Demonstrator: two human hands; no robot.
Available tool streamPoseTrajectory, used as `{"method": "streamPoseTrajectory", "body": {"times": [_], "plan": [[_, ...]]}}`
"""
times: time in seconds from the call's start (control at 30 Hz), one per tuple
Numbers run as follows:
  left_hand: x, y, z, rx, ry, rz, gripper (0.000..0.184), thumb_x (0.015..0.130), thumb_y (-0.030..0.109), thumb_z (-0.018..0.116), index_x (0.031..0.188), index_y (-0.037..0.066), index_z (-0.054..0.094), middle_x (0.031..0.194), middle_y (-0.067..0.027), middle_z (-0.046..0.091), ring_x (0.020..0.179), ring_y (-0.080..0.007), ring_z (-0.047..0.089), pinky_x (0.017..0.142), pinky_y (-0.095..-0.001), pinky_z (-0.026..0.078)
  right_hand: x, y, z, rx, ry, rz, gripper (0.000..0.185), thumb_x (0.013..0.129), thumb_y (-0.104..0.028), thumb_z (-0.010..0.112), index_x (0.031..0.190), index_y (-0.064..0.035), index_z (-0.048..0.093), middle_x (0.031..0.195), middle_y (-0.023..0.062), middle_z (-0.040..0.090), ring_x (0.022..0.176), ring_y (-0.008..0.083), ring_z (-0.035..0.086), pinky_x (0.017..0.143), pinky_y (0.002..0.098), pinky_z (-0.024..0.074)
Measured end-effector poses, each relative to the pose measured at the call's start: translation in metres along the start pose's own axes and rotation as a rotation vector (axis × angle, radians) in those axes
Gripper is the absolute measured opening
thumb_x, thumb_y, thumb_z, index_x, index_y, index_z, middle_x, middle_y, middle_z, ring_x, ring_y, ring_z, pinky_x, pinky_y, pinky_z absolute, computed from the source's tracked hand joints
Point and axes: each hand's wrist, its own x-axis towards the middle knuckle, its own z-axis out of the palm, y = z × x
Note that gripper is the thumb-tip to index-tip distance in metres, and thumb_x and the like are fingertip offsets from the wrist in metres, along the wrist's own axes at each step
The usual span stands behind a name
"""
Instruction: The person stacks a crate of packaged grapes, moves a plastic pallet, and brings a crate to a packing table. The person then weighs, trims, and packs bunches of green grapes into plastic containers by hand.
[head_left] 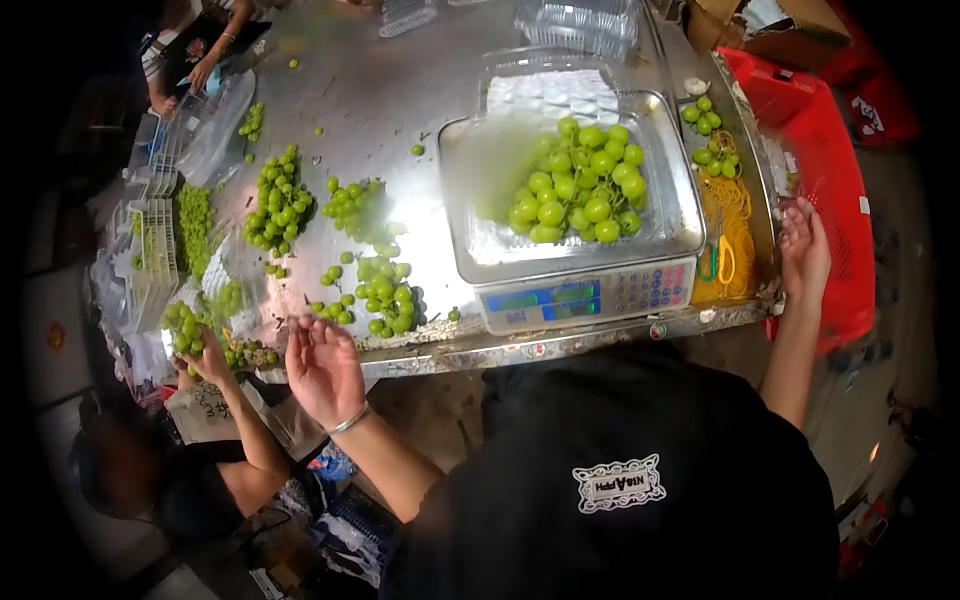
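My left hand (326, 372), a silver bangle at its wrist, is raised palm-up by the table's front edge with its fingers apart and nothing in it. Close beyond it lie loose bunches of green grapes (388, 298). My right hand (804, 250) is held at the table's right edge beside a red plastic crate (835, 190), fingers loosely extended and holding nothing that I can see. Between my hands stands a digital scale (590, 300) with a metal pan (462, 215). On the pan sits a clear plastic tray holding a bunch of green grapes (578, 185).
Yellow rubber bands (727, 215), scissors (727, 262) and small grape clusters (718, 160) fill a strip right of the scale. Clear plastic boxes (580, 25) stand at the back. A co-worker's hand (208, 362) holds grapes at left; another person (205, 60) works at the far left.
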Motion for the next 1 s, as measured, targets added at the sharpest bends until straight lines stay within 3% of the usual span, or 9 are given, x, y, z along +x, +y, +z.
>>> {"method": "streamPoseTrajectory", "body": {"times": [0.17,0.3,0.4,0.47,0.57,0.7,0.83,0.9,1.0], "plan": [[0.01,-0.014,0.026,-0.034,-0.033,-0.038,0.017,0.087,0.012,0.043,0.095,0.002,0.054,0.092,-0.0073,0.056,0.085,-0.0176,0.053,0.078,-0.0314,0.044,-0.005,0.001,0.043,0.003,-0.158,-0.106,0.029,0.091,-0.021,0.036,0.108,-0.001,0.047,0.081,0.0041,0.056,0.072,0.0102,0.051,0.062,0.021,0.038],[0.021,-0.03,0.024,-0.025,-0.06,-0.12,0.018,0.088,0.014,0.041,0.095,0.004,0.054,0.092,-0.0067,0.055,0.084,-0.0177,0.053,0.078,-0.0302,0.045,-0.004,0.022,0.057,-0.338,-0.183,-0.172,0.024,0.09,-0.018,0.037,0.1,-0.002,0.052,0.074,0.0013,0.055,0.064,0.0076,0.05,0.056,0.0191,0.0379],[0.029,-0.044,0.015,0.008,-0.021,-0.169,0.019,0.087,0.015,0.042,0.096,0.005,0.054,0.09,-0.0065,0.057,0.083,-0.0172,0.054,0.076,-0.0304,0.046,0.02,0.058,0.022,-0.846,-0.22,-0.207,0.021,0.087,-0.017,0.042,0.098,-0.003,0.052,0.075,0.0073,0.058,0.066,0.0172,0.055,0.058,0.0248,0.042],[0.034,-0.056,0.012,0.048,-0.009,-0.197,0.019,0.087,0.017,0.043,0.097,0.005,0.053,0.09,-0.0061,0.057,0.083,-0.0165,0.054,0.073,-0.0289,0.047,0.015,0.074,0.007,-1.49,-0.124,-0.395,0.02,0.082,-0.016,0.049,0.097,-0.0029,0.051,0.08,0.016,0.059,0.075,0.032,0.057,0.064,0.0348,0.0451],[0.042,-0.09,0.013,0.449,0.232,-0.116,0.024,0.085,0.016,0.044,0.102,0.002,0.052,0.096,-0.0075,0.055,0.083,-0.0153,0.053,0.075,-0.0291,0.046,0.006,0.089,-0.006,-1.564,-0.094,-0.375,0.024,0.075,-0.011,0.055,0.096,-0.0011,0.05,0.09,0.0211,0.057,0.088,0.0396,0.052,0.073,0.0408,0.0434],[0.027,-0.156,0.033,0.874,0.028,-0.091,0.029,0.085,0.01,0.045,0.11,-0.004,0.043,0.084,-0.0051,0.053,0.076,-0.0121,0.053,0.07,-0.0257,0.045,0.004,0.101,-0.003,-1.685,-0.154,-0.252,0.039,0.068,-0.002,0.061,0.105,-0.0013,0.049,0.104,0.0199,0.054,0.097,0.034,0.051,0.081,0.0376,0.0416],[0.003,-0.161,0.025,0.746,-0.116,-0.256,0.03,0.085,0.004,0.047,0.113,-0.006,0.042,0.079,-0.0033,0.055,0.072,-0.0091,0.053,0.067,-0.0223,0.045,0.008,0.11,-0.018,-1.755,-0.176,-0.699,0.045,0.07,-0.004,0.059,0.112,-0.0023,0.043,0.096,0.024,0.054,0.092,0.0389,0.052,0.078,0.041,0.0418],[0.001,-0.133,0.014,0.917,-0.186,-0.283,0.025,0.083,0.003,0.048,0.108,-0.003,0.051,0.082,-0.0047,0.057,0.072,-0.0091,0.054,0.067,-0.0217,0.045,0.001,0.107,-0.007,-1.677,-0.238,-0.331,0.051,0.07,-0.004,0.059,0.117,-0.0032,0.039,0.101,0.0242,0.053,0.095,0.0397,0.05,0.08,0.0408,0.0405],[0.018,-0.082,-0.052,1.377,0.056,-0.035,0.02,0.08,0.005,0.051,0.098,0.001,0.06,0.083,-0.0084,0.061,0.073,-0.0121,0.055,0.067,-0.0245,0.045,-0.012,0.109,0.009,-1.714,-0.216,-0.177,0.056,0.07,-0.002,0.059,0.12,-0.0033,0.036,0.104,0.0242,0.052,0.098,0.0394,0.049,0.081,0.0397,0.0395]]}}
